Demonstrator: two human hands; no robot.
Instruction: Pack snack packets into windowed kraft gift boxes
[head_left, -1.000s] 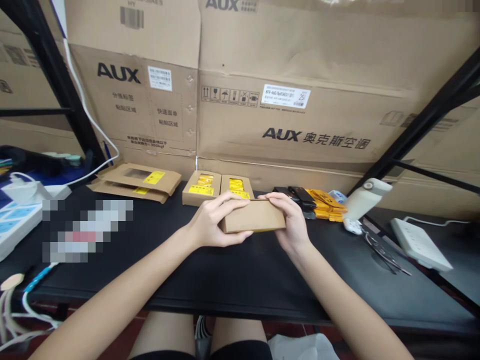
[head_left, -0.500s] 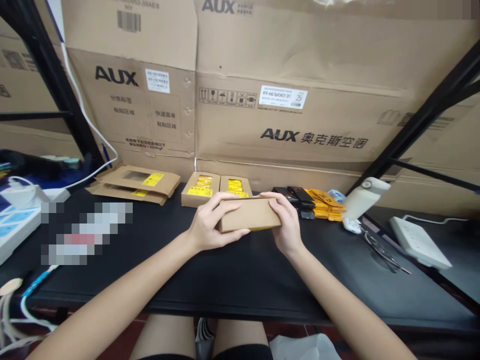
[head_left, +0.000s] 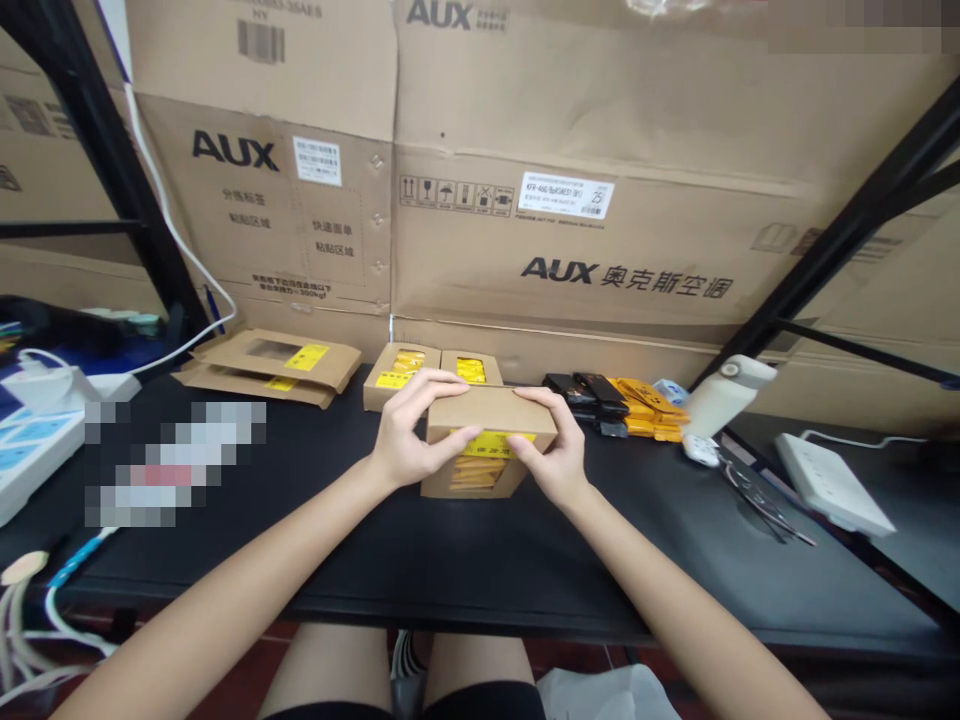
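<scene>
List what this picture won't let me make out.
Head view:
Back of held box: turned away.
Parts of yellow label: under thumbs of left hand and right hand.
Lower front of right rear box: behind left hand and held box.
Pixelated object: identity masked.
White plastic: cut by bottom edge.

Behind the cream bottle rises printed cardboard; before the bottle lie a white case (small, rounded) and eyeglasses; right of the bottle, a white device.

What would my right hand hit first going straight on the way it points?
The held box, which your right hand is touching; past that, probably the right-hand windowed box behind, though depth is unclear.
</scene>
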